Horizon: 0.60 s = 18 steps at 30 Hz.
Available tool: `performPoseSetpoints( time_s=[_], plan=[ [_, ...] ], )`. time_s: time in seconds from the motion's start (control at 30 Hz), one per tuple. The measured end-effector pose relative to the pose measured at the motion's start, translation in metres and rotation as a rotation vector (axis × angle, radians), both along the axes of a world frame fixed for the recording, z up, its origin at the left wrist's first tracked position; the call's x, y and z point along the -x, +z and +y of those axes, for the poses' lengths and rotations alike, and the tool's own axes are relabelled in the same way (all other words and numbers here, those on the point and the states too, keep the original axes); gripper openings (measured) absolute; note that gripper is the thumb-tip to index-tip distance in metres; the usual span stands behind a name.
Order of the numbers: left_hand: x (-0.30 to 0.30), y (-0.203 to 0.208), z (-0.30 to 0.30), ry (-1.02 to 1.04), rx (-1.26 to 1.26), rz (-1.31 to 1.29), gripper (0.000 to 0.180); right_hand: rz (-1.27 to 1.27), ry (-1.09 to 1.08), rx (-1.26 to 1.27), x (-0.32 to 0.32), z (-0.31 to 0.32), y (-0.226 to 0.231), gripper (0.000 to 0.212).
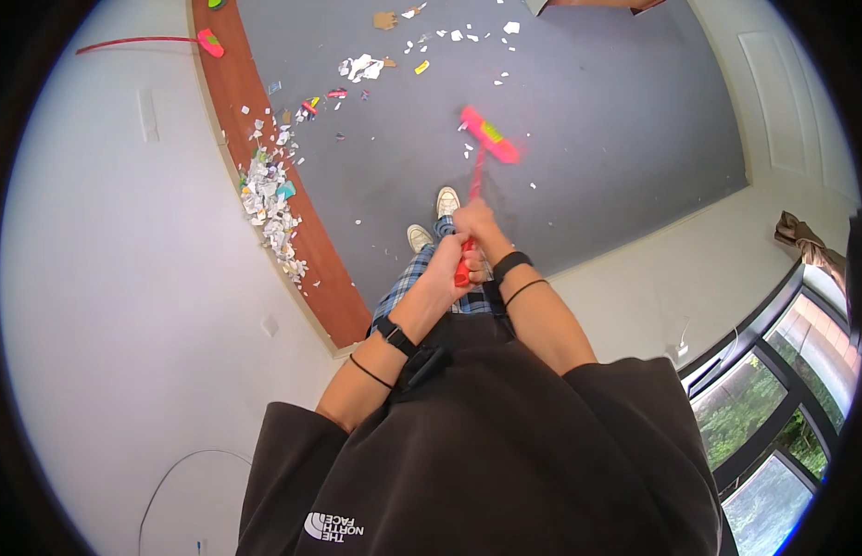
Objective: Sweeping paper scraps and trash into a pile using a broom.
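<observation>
Both of my hands are wrapped around the red stick of a broom with a bright pink head. My left hand closes on the top end of the stick, close to my body. Just beyond it, my right hand grips the stick lower down. The broom head is slightly blurred and lies on or just over the grey floor, ahead of my feet. A few small white paper scraps are beside the head.
A heap of torn paper covers part of a reddish-brown strip along the left wall. More paper pieces lie scattered farther off. A second pink broom is at the far left. Windows are at the right.
</observation>
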<state>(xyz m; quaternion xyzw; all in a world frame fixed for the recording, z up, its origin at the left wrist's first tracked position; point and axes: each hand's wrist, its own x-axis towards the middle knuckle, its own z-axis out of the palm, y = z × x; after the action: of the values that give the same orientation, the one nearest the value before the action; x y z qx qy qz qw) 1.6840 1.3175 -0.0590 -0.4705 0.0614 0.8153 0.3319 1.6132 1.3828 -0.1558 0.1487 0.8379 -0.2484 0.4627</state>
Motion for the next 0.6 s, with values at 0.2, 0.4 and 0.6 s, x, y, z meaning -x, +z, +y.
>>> performPoseSetpoints(
  time_s=[0.2,0.4,0.6],
  plan=[
    [-0.087,0.043,-0.059,-0.056,0.495,-0.082,0.026,0.065,0.105,0.376,-0.113,-0.106,-0.004,0.053],
    [-0.112,0.08,-0.094,0.252,0.909,-0.193,0.027,-0.163,0.343,0.773,-0.133,-0.209,0.061,0.027],
    [-0.124,0.108,-0.116,0.48,0.665,0.051,0.028,0.11,0.488,0.688,-0.123,-0.231,0.106,0.032]
  ],
)
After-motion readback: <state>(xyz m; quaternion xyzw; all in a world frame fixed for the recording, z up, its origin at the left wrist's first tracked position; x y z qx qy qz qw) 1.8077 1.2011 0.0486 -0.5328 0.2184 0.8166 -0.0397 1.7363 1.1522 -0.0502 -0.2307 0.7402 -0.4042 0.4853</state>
